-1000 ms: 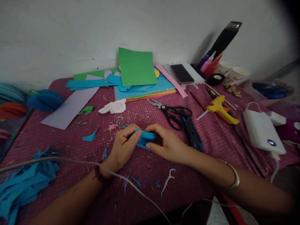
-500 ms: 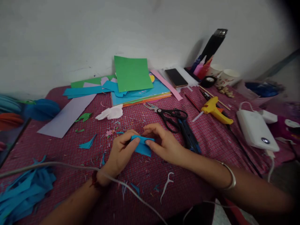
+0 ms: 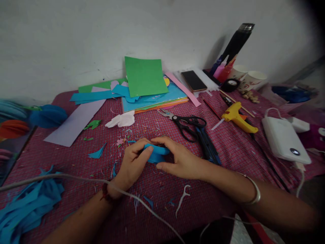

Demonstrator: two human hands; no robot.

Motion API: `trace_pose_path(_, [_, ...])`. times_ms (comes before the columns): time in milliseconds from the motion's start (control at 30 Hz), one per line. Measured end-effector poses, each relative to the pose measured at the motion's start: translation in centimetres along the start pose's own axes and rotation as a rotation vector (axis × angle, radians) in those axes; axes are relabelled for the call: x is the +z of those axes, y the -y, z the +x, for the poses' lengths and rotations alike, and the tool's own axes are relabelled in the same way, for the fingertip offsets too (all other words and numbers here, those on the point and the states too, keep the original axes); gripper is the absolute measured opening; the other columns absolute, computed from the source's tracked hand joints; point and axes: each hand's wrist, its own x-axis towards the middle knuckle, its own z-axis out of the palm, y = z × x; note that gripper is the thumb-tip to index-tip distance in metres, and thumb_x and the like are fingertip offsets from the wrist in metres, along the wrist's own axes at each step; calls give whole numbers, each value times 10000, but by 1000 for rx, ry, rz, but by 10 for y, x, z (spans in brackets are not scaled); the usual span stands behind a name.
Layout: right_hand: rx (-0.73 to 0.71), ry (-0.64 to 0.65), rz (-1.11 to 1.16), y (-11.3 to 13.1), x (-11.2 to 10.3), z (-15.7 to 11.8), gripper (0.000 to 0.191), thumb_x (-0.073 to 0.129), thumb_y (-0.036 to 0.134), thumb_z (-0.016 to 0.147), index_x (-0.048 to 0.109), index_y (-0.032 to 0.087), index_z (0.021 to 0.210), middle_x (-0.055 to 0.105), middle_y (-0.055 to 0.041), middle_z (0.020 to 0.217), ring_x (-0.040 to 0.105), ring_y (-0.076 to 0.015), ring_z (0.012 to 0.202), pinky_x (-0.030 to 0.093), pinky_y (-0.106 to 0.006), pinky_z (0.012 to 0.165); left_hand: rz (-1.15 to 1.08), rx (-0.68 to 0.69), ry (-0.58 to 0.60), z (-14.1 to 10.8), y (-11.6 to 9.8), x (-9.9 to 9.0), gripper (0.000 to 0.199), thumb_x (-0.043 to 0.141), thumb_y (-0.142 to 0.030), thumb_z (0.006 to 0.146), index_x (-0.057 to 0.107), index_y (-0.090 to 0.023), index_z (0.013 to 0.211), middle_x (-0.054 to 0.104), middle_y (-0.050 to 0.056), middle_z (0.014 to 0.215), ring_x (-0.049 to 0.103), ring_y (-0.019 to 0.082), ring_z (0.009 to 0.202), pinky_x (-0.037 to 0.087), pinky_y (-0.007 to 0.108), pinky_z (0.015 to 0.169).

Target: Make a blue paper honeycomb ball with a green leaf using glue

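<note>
A blue piece of paper (image 3: 156,154) is bent over between my two hands above the checked tablecloth. My left hand (image 3: 135,159) pinches its left end, thumb on the near side. Around the right side curves my right hand (image 3: 180,157), its fingers behind the paper and its thumb along the lower edge; those fingertips are partly hidden. Black-handled scissors (image 3: 186,123) lie just beyond my right hand. A blue pointed paper scrap (image 3: 98,151) lies left of my left hand. Nearer me is a white dental floss pick (image 3: 183,200).
A yellow glue gun (image 3: 237,117), a blue-black tool (image 3: 209,147) and a white power bank (image 3: 285,139) are at right. Green paper (image 3: 146,76) tops a stack by the wall. Blue strips (image 3: 27,206) pile up at left. A pale cable (image 3: 83,179) crosses over my left wrist.
The blue paper has gone from a flatter fold to a rounded bend. My right thumb has moved down from its front face to the lower edge. The view has shifted slightly.
</note>
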Motion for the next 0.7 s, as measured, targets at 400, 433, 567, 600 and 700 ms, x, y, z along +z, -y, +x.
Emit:
trace_pose_path(400, [1, -44, -34, -2, -1, 1, 298, 527, 132, 885, 509, 183, 1178, 603, -83, 1136, 573, -189, 1057, 460, -356, 916, -27, -15, -2, -2, 2, -2, 297, 451, -313, 944, 622, -184, 738, 571, 13, 745, 500, 153, 703, 391, 296, 650])
trace_pose_path(433, [-6, -57, -56, -2, -1, 2, 245, 525, 129, 885, 531, 181, 1123, 603, -74, 1084, 574, -183, 1016, 462, -344, 889, -37, -14, 4, -2, 3, -3, 338, 412, -335, 959, 626, -184, 746, 564, 12, 730, 496, 153, 694, 390, 296, 644])
trace_pose_path(567, [-21, -116, -159, -1, -2, 2, 76, 559, 139, 860, 543, 189, 914, 551, -42, 934, 548, -171, 882, 447, -312, 780, -23, -22, 17, -2, 2, -2, 277, 462, -375, 921, 641, -184, 831, 563, 0, 711, 495, 141, 659, 401, 273, 600])
trace_pose_path(600, [-25, -125, -176, -1, -1, 1, 64, 557, 135, 856, 534, 191, 880, 541, -36, 909, 541, -167, 857, 438, -303, 756, -11, -34, 16, -2, 1, 0, 199, 537, -355, 873, 633, -183, 842, 568, -5, 717, 501, 135, 655, 407, 262, 589])
trace_pose_path(700, [-20, -130, -170, -2, 0, 1, 89, 526, 138, 871, 510, 196, 805, 523, -7, 802, 516, -146, 758, 399, -274, 675, 65, -72, 26, 0, -3, 8, 128, 661, -256, 743, 603, -181, 830, 566, -20, 712, 508, 122, 635, 418, 237, 558])
